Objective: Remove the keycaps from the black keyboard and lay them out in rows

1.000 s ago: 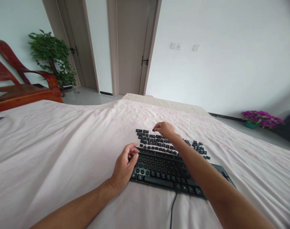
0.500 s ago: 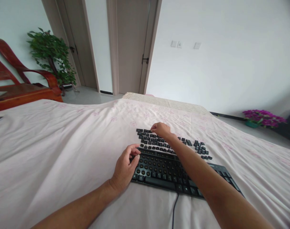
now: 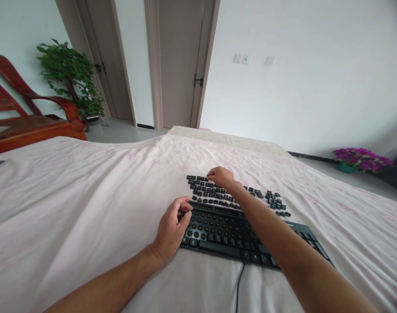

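A black keyboard (image 3: 218, 248) lies on the cloth, many of its key positions bare with round switch spots showing. Keycaps remain along its front row and right side. My left hand (image 3: 172, 224) grips the keyboard's left end, thumb on top and fingers curled at the back corner. Loose black keycaps (image 3: 203, 189) lie in rows just behind the keyboard. Over the farthest row, my right hand (image 3: 220, 176) has its fingertips pinched together on a keycap, mostly hidden by the fingers. My right forearm crosses above the keyboard and covers part of it and of the rows.
A pale pink flowered cloth (image 3: 120, 195) with wrinkles covers the broad surface. The keyboard's cable (image 3: 239, 287) runs toward me. Beyond stand a wooden chair (image 3: 55, 121), a green potted plant (image 3: 68, 69), doors (image 3: 177, 65) and purple flowers (image 3: 361, 157) by the wall.
Hardly anything differs. Both hands keep their places, the right fingertips still at the far keycap row, and the view has shifted very slightly.
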`<state>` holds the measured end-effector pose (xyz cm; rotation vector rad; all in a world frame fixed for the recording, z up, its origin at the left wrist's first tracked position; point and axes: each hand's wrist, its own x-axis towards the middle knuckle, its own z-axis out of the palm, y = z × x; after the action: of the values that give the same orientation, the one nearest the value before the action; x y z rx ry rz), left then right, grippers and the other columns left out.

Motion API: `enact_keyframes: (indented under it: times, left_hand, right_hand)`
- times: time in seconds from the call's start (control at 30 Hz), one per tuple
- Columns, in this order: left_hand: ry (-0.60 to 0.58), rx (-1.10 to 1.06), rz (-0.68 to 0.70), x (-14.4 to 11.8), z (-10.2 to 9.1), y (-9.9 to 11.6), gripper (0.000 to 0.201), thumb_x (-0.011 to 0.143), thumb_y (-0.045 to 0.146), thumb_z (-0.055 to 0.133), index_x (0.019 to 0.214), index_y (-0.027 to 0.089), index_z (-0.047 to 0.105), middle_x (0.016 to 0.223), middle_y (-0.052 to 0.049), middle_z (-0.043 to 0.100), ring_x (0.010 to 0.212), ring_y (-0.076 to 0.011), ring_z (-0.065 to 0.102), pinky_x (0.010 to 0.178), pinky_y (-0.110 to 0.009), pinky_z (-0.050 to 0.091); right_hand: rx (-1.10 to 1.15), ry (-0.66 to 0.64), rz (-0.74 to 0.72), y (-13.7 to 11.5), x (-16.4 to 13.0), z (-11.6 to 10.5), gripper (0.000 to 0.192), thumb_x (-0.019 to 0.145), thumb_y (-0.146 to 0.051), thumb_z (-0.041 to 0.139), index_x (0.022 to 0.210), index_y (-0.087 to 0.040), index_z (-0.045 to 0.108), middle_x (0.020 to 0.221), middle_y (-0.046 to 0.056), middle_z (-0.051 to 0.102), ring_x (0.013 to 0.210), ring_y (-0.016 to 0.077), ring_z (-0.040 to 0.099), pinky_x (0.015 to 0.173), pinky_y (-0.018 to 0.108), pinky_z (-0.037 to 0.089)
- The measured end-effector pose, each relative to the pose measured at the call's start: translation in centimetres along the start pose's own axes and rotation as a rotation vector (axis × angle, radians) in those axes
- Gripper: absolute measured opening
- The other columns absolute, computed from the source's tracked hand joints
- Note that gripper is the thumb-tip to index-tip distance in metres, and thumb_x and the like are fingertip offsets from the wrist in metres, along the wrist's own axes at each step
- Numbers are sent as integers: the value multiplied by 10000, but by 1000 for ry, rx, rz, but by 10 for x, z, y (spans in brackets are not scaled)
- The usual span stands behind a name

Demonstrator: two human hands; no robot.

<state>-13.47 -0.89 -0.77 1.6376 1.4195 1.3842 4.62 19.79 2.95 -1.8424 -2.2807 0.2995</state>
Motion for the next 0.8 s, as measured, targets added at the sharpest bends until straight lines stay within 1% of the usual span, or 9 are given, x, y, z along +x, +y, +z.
enact_keyframes:
  times: [0.07, 0.13, 0.2, 0.27, 0.33, 0.4, 0.5, 0.6, 0.8]
  left_hand:
    - [5, 3, 1, 0, 0, 0, 326, 890, 201, 493, 1212, 213, 543, 1002, -35, 652, 956, -175, 609, 884, -324, 439]
    - [7, 12, 9, 0, 0, -1, 329, 889, 193, 490, 1213, 214, 545, 1002, -34, 654, 954, -172, 610, 884, -322, 444]
    - [10, 35, 28, -1, 0, -1, 334, 891, 178, 482, 1216, 217, 545, 1014, -36, 653, 959, -169, 608, 892, -322, 447]
    - [11, 82, 65, -2, -1, 1, 340, 881, 152, 483, 1206, 225, 554, 1025, -37, 653, 968, -171, 604, 903, -327, 448]
    - [-19, 161, 125, -3, -2, 5, 333, 857, 121, 501, 1159, 234, 587, 1026, -36, 658, 977, -183, 596, 916, -342, 443]
    - [-96, 250, 180, -4, -2, 11, 307, 823, 93, 534, 1075, 242, 629, 1018, -30, 668, 983, -200, 591, 915, -357, 440]
    - [-210, 320, 178, -3, 0, 19, 322, 769, 63, 583, 1026, 243, 656, 1015, -27, 681, 950, -212, 601, 877, -358, 456]
    - [-279, 320, 141, -4, 4, 23, 360, 747, 85, 627, 1065, 249, 668, 1011, -30, 680, 899, -208, 614, 833, -345, 474]
    - [-402, 285, 151, -5, 9, 21, 252, 767, 168, 665, 996, 264, 705, 969, -13, 694, 926, -213, 620, 832, -329, 468]
  right_hand:
    - [11, 27, 1, -1, -4, -6, 226, 838, -413, 618, 913, -260, 767, 856, 44, 739, 813, 198, 654, 678, 257, 427]
    - [49, 57, -17, -3, -10, -15, 355, 919, -465, 497, 908, -227, 760, 871, 62, 737, 817, 193, 651, 692, 257, 430]
    - [168, 86, -91, -5, -22, -27, 482, 980, -468, 361, 903, -195, 751, 887, 72, 738, 796, 173, 651, 706, 249, 436]
    - [324, 108, -223, -8, -41, -40, 547, 1005, -459, 284, 913, -180, 745, 901, 70, 737, 787, 158, 651, 730, 241, 443]
    - [378, 114, -345, -11, -66, -51, 559, 1002, -481, 287, 885, -191, 751, 900, 56, 735, 835, 164, 650, 781, 245, 440]
    - [410, 118, -361, -13, -95, -57, 544, 979, -518, 340, 829, -197, 753, 842, 44, 725, 816, 170, 645, 773, 252, 441]
    - [666, 80, -393, -14, -134, -52, 553, 917, -610, 425, 815, -161, 732, 727, 50, 694, 695, 156, 619, 675, 249, 455]
    - [886, -18, -442, -15, -159, -37, 540, 841, -655, 537, 741, -153, 708, 659, 47, 674, 582, 133, 575, 569, 237, 446]
    - [1047, -136, -498, -19, -174, -14, 528, 839, -639, 563, 684, -155, 706, 628, 43, 672, 528, 111, 550, 528, 220, 447]
